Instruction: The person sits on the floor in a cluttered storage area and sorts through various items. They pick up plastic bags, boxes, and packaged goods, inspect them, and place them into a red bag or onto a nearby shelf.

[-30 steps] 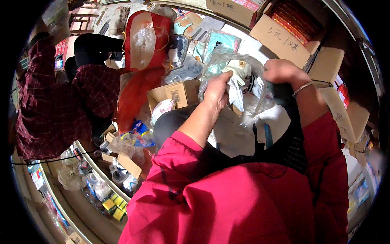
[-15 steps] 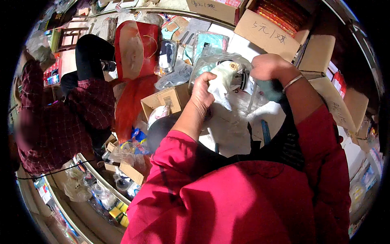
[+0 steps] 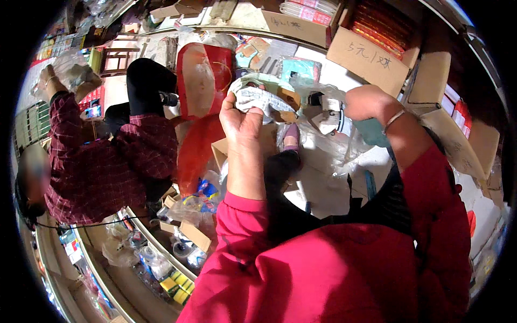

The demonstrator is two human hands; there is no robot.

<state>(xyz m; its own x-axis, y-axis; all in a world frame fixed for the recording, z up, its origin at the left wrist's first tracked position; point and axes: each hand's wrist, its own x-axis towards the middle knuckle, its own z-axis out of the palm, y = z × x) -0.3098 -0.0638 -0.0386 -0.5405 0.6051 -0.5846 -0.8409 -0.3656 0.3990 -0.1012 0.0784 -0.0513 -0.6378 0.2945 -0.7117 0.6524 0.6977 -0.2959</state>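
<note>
My left hand point(image 3: 243, 119) is closed on a bundle of pale socks point(image 3: 261, 97) with brown card labels, held up left of a clear plastic bag point(image 3: 353, 148). My right hand point(image 3: 369, 103) is closed at the bag's upper right edge, its fingertips partly hidden. White socks with dark stripes point(image 3: 331, 116) show inside the bag. The held socks and the bag's contents are apart. A dark green patch point(image 3: 372, 132) lies just under my right wrist; I cannot tell what it is.
A person in a checked shirt point(image 3: 97, 167) sits at the left, one hand at a clear bag point(image 3: 78, 70). Cardboard boxes point(image 3: 369, 59) stand at the upper right. A red bag point(image 3: 204, 81) and packaged goods point(image 3: 299, 70) lie ahead; shelves point(image 3: 156, 247) run lower left.
My left hand has lifted the pale socks up and left, away from the bag, and turned them so the card labels show. My right hand stays at the bag. The view has shifted left.
</note>
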